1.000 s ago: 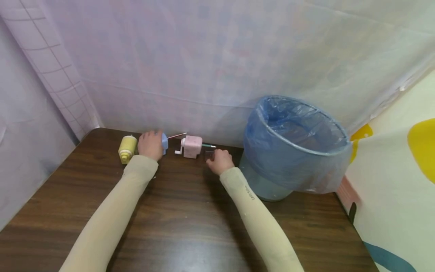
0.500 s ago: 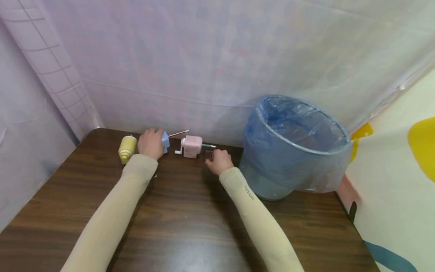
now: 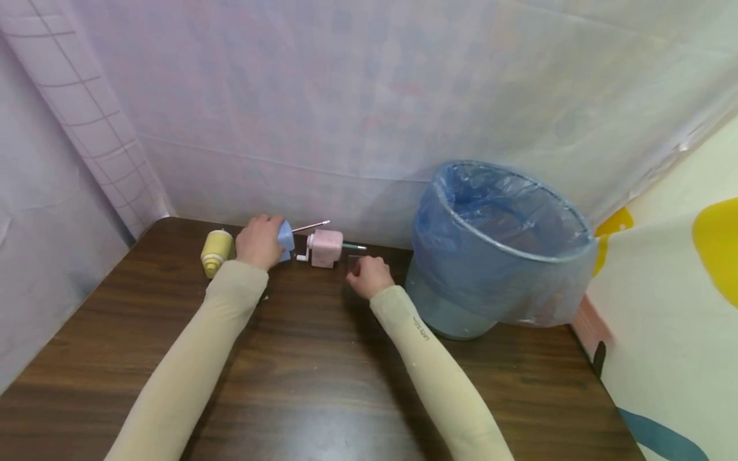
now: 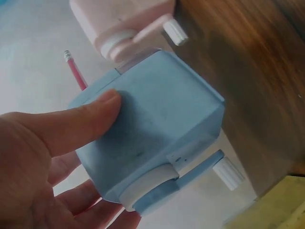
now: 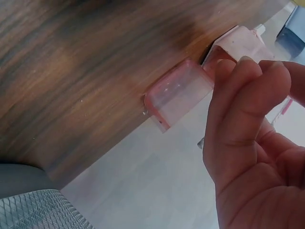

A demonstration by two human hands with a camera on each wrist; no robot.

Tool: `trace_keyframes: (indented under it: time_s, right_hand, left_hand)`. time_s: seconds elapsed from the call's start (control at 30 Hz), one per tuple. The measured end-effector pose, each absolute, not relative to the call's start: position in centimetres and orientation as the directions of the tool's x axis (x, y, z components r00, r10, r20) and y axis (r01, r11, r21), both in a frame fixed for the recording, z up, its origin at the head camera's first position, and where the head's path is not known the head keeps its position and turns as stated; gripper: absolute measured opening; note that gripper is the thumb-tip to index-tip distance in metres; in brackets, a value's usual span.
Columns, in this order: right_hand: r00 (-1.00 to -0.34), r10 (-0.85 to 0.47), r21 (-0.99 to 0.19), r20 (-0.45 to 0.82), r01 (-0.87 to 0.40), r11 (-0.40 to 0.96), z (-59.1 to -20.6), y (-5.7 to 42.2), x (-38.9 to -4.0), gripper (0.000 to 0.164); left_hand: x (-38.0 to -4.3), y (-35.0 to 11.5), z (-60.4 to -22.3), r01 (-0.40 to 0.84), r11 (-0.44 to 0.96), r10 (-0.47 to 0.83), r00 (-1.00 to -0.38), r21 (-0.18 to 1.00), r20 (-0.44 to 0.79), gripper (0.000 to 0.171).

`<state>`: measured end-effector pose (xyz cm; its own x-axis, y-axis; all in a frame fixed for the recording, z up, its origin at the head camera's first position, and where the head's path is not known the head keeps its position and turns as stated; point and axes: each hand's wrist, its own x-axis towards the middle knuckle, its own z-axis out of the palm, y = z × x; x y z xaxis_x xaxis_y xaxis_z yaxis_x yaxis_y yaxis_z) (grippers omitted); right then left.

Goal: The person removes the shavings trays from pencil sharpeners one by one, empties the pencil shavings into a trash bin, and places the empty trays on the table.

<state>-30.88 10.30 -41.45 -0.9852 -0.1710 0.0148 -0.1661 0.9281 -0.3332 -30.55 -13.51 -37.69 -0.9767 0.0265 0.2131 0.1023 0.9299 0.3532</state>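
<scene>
Fingers [image 4: 78, 196] (L) round blue sharpener [image 4: 152, 102]

Shows a clear, pink-tinted box [image 5: 178, 95] on the brown counter [image 5: 81, 71]. Up and right of the box, close by, shows a pink sharpener [image 5: 240, 43]; cannot tell whether touching. Farther that way from the box, catches a blurred bluish block [image 5: 295, 31]. Right of the box, includes loosely curled fingers [image 5: 233, 114], partly covering the sharpener. Below the box, takes in pale cloth [image 5: 143, 176]; down and left, well apart, a grey mesh container [image 5: 38, 210].
</scene>
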Motion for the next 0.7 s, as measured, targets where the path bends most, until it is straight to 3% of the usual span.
trace_keyframes:
  time_s: [0.2, 0.47, 0.7]
  right_hand:
    - [-0.981, -0.192, -0.314, 0.028, -0.191, 0.930, -41.6, 10.3, -30.7, 0.024]
    - [-0.976, -0.211, -0.321, -0.048, -0.185, 0.929, -42.1, 10.2, -30.9, 0.025]
    - [-0.968, -0.240, -0.333, -0.072, -0.203, 0.921, -42.2, 10.1, -30.5, 0.024]
  left_hand:
    - [-29.8, -12.3, -37.1, 0.167, 0.932, 0.093, -0.968, 0.323, 0.232, 0.060]
    - [-29.2, -10.7, -37.1, 0.220, 0.932, 0.154, -0.960, 0.287, 0.235, 0.058]
    - [-28.9, -9.6, -37.4, 0.246, 0.930, 0.199, -0.961, 0.273, 0.190, 0.065]
